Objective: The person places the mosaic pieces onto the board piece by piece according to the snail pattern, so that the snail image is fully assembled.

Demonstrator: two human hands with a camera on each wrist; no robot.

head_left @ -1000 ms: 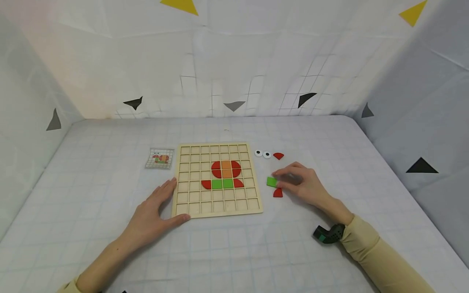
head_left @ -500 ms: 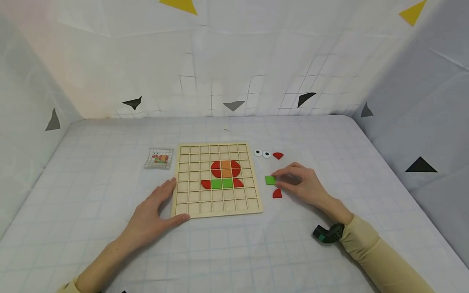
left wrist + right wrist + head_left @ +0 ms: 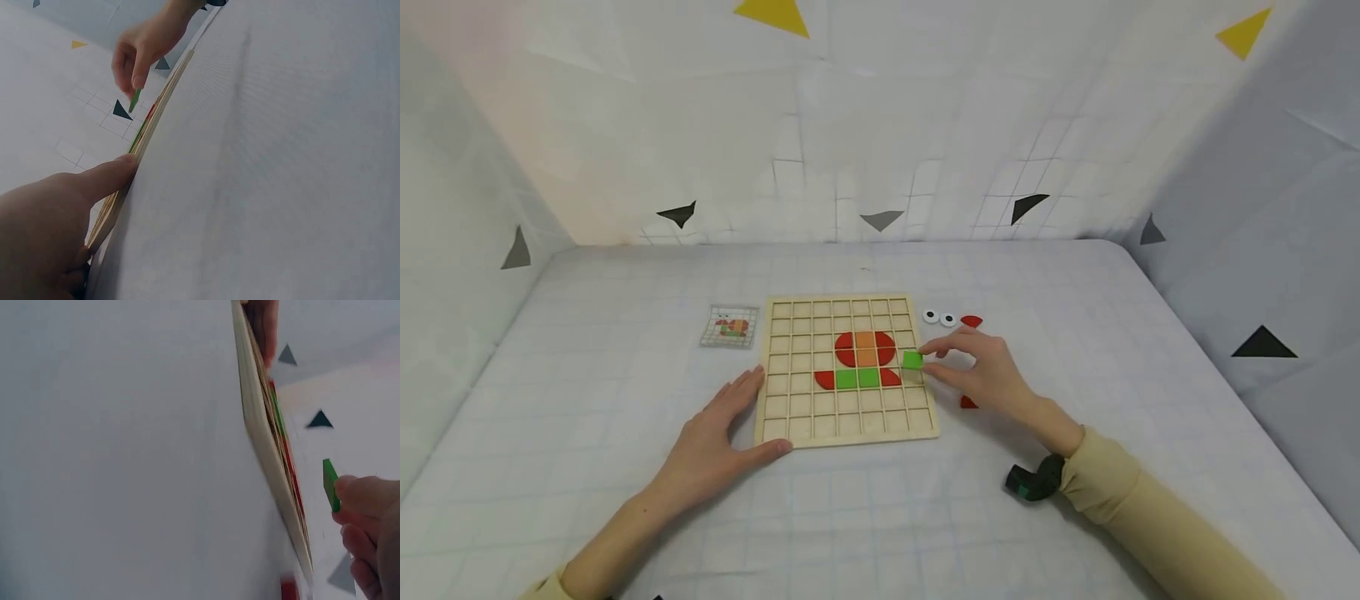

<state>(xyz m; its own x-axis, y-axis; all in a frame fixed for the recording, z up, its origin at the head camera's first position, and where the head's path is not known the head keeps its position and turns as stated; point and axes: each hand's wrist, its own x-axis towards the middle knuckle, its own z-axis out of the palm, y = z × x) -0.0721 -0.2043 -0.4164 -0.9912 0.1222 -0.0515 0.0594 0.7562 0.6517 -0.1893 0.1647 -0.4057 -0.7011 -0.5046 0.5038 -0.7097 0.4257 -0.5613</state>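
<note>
My right hand (image 3: 988, 372) pinches a green square tile (image 3: 912, 360) between thumb and fingertips, holding it above the right side of the wooden grid board (image 3: 850, 425). In the right wrist view the tile (image 3: 329, 482) is clear of the board's surface. My left hand (image 3: 711, 433) rests against the board's left edge, thumb at the near left corner and fingers along the side. Set in the board are red quarter-circles (image 3: 845, 348), orange squares (image 3: 865, 348) and a row with two green squares (image 3: 857, 378) between red quarter-circles.
A small picture card (image 3: 730, 326) lies left of the board. Right of it are two white eye discs (image 3: 939, 317) and a red quarter-circle (image 3: 972, 321). Another red piece (image 3: 968, 402) shows partly behind my right hand. White cloth walls (image 3: 865, 125) stand behind and beside the table.
The right hand has lifted the green square tile from the table and carried it left over the board. The left hand stays at the board's edge.
</note>
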